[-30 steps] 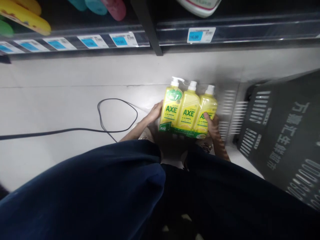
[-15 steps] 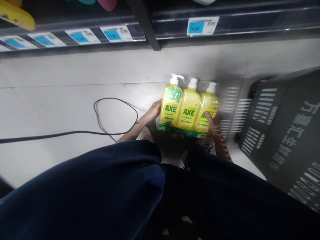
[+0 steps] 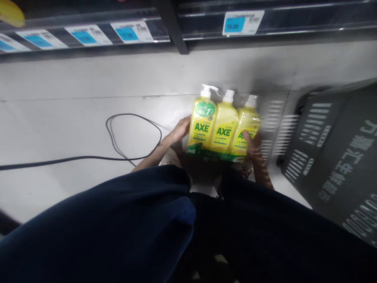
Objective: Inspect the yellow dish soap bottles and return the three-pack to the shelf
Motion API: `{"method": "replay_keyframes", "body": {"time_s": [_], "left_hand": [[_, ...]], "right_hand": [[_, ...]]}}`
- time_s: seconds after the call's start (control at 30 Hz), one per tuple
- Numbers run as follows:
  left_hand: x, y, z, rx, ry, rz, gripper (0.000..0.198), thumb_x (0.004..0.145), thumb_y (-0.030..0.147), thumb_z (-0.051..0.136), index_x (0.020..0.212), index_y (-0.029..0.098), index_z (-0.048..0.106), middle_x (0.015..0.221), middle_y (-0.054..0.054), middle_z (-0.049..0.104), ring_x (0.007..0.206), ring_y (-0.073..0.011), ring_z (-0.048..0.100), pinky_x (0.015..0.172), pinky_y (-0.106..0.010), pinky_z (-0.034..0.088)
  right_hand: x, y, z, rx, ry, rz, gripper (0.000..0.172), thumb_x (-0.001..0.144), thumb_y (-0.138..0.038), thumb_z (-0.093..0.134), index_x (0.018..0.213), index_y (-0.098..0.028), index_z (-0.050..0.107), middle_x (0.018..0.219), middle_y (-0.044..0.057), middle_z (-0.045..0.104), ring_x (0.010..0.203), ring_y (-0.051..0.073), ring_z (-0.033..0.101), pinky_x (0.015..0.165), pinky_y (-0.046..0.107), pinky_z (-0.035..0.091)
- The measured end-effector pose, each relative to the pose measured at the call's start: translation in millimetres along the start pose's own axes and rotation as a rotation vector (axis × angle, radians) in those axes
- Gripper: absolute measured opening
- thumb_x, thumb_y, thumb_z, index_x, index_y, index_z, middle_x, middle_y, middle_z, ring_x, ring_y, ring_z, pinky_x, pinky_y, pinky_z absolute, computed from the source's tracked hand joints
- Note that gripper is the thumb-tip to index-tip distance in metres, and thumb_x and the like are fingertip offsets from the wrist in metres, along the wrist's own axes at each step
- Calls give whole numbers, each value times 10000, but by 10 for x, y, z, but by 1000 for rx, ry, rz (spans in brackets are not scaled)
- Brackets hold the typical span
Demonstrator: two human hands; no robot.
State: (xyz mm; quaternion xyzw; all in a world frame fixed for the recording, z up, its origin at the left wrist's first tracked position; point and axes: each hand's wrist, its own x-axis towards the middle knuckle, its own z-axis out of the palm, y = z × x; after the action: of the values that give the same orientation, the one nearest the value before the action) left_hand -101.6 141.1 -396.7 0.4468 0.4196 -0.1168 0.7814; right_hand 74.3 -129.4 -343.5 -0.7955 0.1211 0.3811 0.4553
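Between my hands is a shrink-wrapped pack of three yellow AXE dish soap bottles, with a green band along its bottom. The leftmost bottle has a white pump; the other two carry plain white caps. My left hand is closed against the pack's left side, its fingertips hidden behind the bottle. On the right end, my right hand grips the pack, thumb across the front label and the other fingers out of sight behind.
A dark shopping basket with slotted walls stands at the right. Ahead runs a dark shelf edge with price tags. A black cable loops over the pale floor at the left. My knees are in the foreground.
The view has shifted slightly, so the shelf edge sits higher in the picture. Both hands keep the same hold on the pack, which has barely moved.
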Motion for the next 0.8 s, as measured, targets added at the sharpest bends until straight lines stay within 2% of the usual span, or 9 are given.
{"method": "replay_keyframes", "body": {"time_s": [0.37, 0.5, 0.67, 0.8], "left_hand": [[10, -18, 2, -74, -47, -3, 533, 932, 598, 561, 1194, 159, 711, 1199, -96, 721, 1160, -296, 649, 1056, -458, 480], [10, -21, 5, -76, -26, 5, 547, 918, 615, 576, 1166, 149, 718, 1175, -100, 727, 1135, -293, 659, 1052, -454, 480], [-2, -8, 16, -82, -17, -15, 571, 911, 626, 575, 1163, 133, 715, 1157, -116, 731, 1114, -299, 665, 1007, -440, 507], [-13, 3, 16, -42, 8, -5, 545, 907, 611, 585, 1154, 143, 717, 1136, -100, 737, 1106, -301, 669, 997, -430, 512]], "right_hand": [[-4, 12, 16, 16, 15, -2, 492, 673, -525, 777, 954, -133, 680, 850, 37, 718, 727, 166, 643, 645, 282, 517], [4, 2, 14, 7, 13, -2, 489, 657, -541, 777, 913, -136, 677, 832, 50, 709, 718, 177, 635, 643, 299, 519], [15, 6, 8, -32, 1, -6, 497, 649, -580, 766, 911, -171, 664, 903, 96, 726, 790, 228, 651, 684, 335, 549], [10, 13, 15, -34, 4, -9, 533, 638, -629, 759, 921, -193, 643, 912, 84, 724, 803, 237, 654, 704, 354, 568]]}}
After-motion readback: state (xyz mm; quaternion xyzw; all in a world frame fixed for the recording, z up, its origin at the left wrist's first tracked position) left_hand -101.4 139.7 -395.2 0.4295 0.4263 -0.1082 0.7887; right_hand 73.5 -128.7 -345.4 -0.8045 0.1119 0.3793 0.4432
